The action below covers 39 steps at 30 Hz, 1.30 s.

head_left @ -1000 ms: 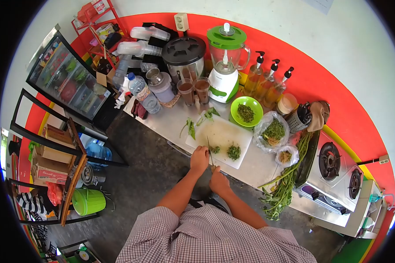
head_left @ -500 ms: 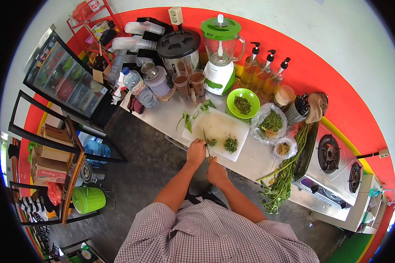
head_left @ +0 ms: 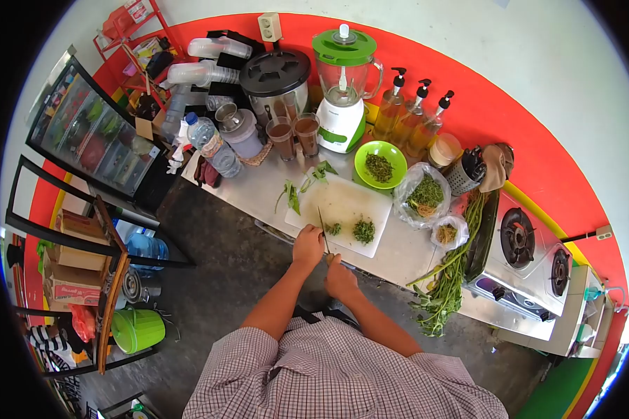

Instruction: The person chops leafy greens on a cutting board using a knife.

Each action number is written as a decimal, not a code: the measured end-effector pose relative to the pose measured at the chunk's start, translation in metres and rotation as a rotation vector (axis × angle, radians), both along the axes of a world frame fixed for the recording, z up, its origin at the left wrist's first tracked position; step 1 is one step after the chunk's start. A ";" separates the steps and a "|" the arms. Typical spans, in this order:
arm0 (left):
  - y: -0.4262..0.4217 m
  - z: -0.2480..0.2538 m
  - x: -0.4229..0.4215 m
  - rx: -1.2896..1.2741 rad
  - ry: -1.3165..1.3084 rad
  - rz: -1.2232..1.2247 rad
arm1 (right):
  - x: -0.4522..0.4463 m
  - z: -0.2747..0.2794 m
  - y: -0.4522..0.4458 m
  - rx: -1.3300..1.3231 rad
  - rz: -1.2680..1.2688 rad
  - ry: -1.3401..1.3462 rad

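Observation:
My right hand (head_left: pixel 341 278) is closed round the handle of a knife (head_left: pixel 323 229), whose narrow blade points away from me across the front edge of the white cutting board (head_left: pixel 356 197). Close against the blade's left side is my left hand (head_left: pixel 308 245), fingers curled in; whatever they hold is hidden. Just right of the blade lies a small bit of chopped greens (head_left: pixel 334 228). A larger pile of chopped greens (head_left: pixel 363 230) sits further right on the board. Leafy stems (head_left: pixel 291 197) lie at the board's left edge, partly on the metal counter.
Behind the board stand a green bowl (head_left: pixel 380 165) of chopped greens and a blender (head_left: pixel 343 105). Plastic bags (head_left: pixel 421 195) of shredded vegetables and long green stalks (head_left: pixel 446 286) lie to the right, beside a gas stove (head_left: pixel 521 258). Two brown drinks (head_left: pixel 281 138) stand back left.
The whole view has shifted slightly, so the counter sits a little further left. Both hands and the knife keep nearly the same place at the board's front edge.

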State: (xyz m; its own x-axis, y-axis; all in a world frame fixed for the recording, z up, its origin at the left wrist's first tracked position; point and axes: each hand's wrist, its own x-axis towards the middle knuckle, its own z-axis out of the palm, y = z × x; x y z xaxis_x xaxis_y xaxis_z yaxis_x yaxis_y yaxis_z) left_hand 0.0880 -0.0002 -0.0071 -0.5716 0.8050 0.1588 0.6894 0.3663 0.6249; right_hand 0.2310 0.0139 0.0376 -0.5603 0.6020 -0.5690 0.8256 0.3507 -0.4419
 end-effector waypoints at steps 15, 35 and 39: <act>0.006 -0.003 -0.026 0.058 0.161 -0.361 | 0.000 -0.016 -0.016 0.107 -0.315 -0.037; 0.016 -0.005 -0.060 0.208 0.000 -0.619 | -0.047 -0.006 -0.037 0.165 -0.667 0.053; 0.022 -0.011 -0.067 0.183 -0.028 -0.666 | -0.057 -0.012 -0.037 0.169 -0.673 0.055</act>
